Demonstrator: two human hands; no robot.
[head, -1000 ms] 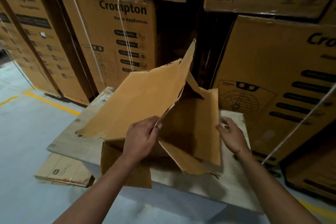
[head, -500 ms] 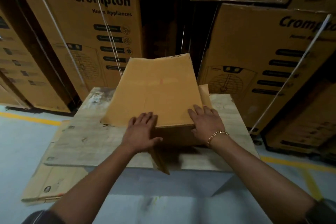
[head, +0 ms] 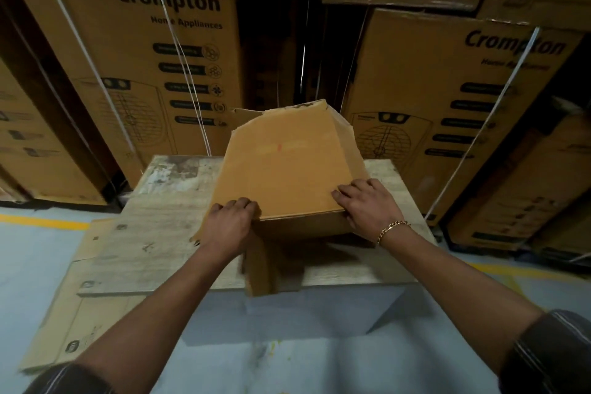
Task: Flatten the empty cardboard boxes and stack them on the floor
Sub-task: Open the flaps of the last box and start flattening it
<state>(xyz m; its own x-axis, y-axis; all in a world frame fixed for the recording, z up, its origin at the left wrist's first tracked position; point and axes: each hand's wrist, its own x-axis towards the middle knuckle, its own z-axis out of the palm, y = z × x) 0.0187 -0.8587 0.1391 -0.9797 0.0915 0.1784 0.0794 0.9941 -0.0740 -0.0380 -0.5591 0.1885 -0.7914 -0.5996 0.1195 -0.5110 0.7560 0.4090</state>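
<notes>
Nearest the camera, two bare forearms reach out from dark striped sleeves over the pale floor [head: 287,365]. To the left, on that floor, lies a flattened cardboard sheet [head: 60,317], partly tucked under the surface [head: 150,233]. It is probably the start of the stack the task asks for.

At the front edge of the worn wooden surface, a loose flap [head: 259,269] of the cardboard box [head: 284,169] hangs down over the edge. The box itself sits on the surface, right of its middle, and is only half collapsed. Its broad top panel slopes up and away, and a shadowed gap shows beneath its near edge.

The left hand [head: 230,222] has its fingers curled around the near left corner of that panel. The right hand [head: 367,206], with a gold bracelet [head: 392,229] on its wrist, lies over the near right corner with its fingers bent and the tips on the cardboard. Holding both corners lets the person bear down evenly, which should fold the side walls under instead of skewing the box.

The panel's far edge is torn and ragged. Behind it stand tall strapped Crompton cartons [head: 153,67], stacked in rows, with a dark gap between them. A yellow floor line [head: 41,223] runs along their foot.
</notes>
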